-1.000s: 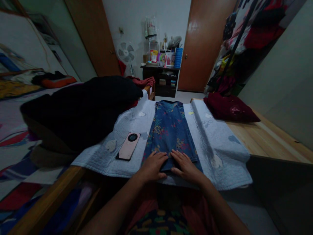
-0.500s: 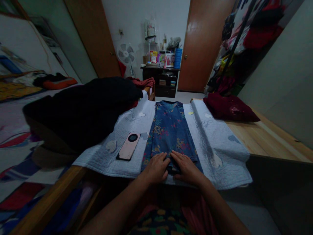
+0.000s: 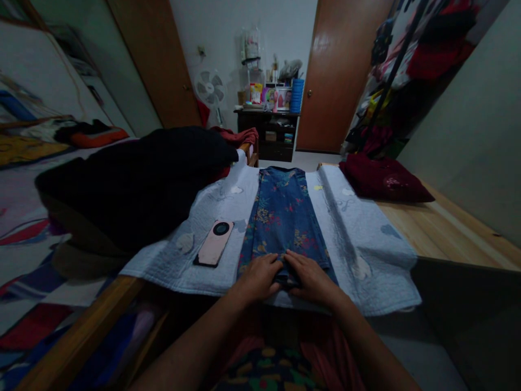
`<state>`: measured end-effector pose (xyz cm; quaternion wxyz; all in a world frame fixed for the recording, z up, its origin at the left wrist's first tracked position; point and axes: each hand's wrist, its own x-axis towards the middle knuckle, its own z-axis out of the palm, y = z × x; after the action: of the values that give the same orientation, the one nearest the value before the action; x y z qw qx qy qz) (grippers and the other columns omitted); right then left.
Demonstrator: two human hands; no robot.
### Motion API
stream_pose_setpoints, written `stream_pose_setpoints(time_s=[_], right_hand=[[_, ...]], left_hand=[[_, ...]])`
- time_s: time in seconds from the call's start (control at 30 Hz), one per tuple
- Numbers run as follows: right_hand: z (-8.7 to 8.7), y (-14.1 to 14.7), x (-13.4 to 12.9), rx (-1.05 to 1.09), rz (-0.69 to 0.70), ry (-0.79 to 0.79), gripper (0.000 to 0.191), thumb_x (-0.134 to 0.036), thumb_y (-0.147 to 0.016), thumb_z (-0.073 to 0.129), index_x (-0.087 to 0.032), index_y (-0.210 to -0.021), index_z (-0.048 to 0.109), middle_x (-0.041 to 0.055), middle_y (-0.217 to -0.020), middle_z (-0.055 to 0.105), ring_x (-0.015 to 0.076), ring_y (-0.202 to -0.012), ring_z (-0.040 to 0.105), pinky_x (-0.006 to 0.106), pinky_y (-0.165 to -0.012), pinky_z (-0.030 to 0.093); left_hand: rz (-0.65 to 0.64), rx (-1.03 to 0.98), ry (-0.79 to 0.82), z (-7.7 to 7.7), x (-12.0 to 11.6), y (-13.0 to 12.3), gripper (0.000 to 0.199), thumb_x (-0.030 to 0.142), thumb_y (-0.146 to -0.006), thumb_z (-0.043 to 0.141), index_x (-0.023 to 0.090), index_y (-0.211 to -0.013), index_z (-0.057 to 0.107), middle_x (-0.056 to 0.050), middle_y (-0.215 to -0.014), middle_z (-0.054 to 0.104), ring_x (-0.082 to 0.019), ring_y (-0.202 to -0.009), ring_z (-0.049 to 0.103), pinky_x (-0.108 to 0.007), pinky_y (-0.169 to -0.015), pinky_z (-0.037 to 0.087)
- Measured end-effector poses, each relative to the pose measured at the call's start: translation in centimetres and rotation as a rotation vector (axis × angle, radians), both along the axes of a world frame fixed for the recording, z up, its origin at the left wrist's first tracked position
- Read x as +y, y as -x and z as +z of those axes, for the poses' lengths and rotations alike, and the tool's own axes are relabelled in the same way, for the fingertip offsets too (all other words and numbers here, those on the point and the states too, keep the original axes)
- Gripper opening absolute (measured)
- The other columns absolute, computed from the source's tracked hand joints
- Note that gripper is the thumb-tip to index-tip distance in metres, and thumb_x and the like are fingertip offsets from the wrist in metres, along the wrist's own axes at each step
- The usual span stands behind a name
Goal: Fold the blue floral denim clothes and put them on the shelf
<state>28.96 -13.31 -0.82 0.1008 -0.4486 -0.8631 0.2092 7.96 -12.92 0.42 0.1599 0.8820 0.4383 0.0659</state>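
Observation:
A blue floral garment (image 3: pixel 285 212) lies folded in a long strip, its dark-edged end pointing away from me. Over its near end, my left hand (image 3: pixel 262 276) is closed on the cloth, with the thumb turned inward. Beside it my right hand (image 3: pixel 311 277) also grips that near end, fingertips on top of the fabric. The two hands almost meet at the middle, and a dark bit of cloth shows between them. What the undersides of the fingers hold is hidden. Under the garment is a pale blue quilted mat (image 3: pixel 358 244). To the left of the garment rests a pink phone (image 3: pixel 215 244), lens side up.
A large black garment (image 3: pixel 138 179) is heaped at the left, partly over the mat. Folded maroon clothing (image 3: pixel 382 179) lies at the right on a wooden board (image 3: pixel 456 233). Farther back are a white fan (image 3: pixel 210 89), a dark cabinet (image 3: pixel 268 136) and hanging clothes.
Both hands stay at the garment's near end, with only a very slight shift of the fingers. The garment and phone stay where they were.

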Motion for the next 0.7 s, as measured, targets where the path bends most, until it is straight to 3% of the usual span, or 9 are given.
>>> stream_pose_setpoints(time_s=[0.1,0.23,0.47,0.7], right_hand=[[-0.5,-0.1,-0.4,-0.018,-0.008,0.020,0.095,-0.023,-0.063,0.072,-0.015,-0.149,0.032,0.0176,-0.155,0.029,0.0294,-0.142,0.029,0.049,-0.114,0.029],[-1.0,-0.3,-0.3,0.011,0.017,0.010,0.091,-0.018,-0.064,0.065,-0.014,-0.148,0.032,0.0179,-0.155,0.030,0.0276,-0.142,0.030,0.047,-0.114,0.028],[-1.1,0.1,-0.4,-0.074,0.042,-0.004,0.097,-0.010,-0.059,0.057,-0.009,-0.150,0.025,0.0195,-0.157,0.022,0.0281,-0.145,0.022,0.047,-0.116,0.025],[0.0,0.7,-0.6,-0.087,-0.006,-0.039,0.081,-0.006,-0.067,0.050,-0.010,-0.147,0.034,0.0191,-0.154,0.031,0.0264,-0.141,0.033,0.046,-0.112,0.033]], left_hand=[[0.007,0.044,-0.003,0.1,-0.3,-0.3,0.050,0.027,-0.075,0.068,0.021,-0.123,0.055,-0.012,-0.138,0.051,-0.029,-0.126,0.050,-0.041,-0.107,0.040],[0.008,0.068,-0.011,0.2,-0.3,-0.6,0.044,0.030,-0.076,0.067,0.021,-0.118,0.058,-0.011,-0.130,0.055,-0.029,-0.118,0.055,-0.042,-0.101,0.045],[-0.002,0.091,-0.023,0.3,-0.1,-0.6,0.055,0.034,-0.072,0.071,0.020,-0.123,0.056,-0.013,-0.130,0.054,-0.030,-0.116,0.055,-0.042,-0.099,0.046],[-0.009,0.098,-0.051,-0.1,-0.5,-0.9,0.069,0.028,-0.068,0.069,0.019,-0.132,0.046,-0.014,-0.133,0.052,-0.031,-0.120,0.052,-0.042,-0.101,0.044]])
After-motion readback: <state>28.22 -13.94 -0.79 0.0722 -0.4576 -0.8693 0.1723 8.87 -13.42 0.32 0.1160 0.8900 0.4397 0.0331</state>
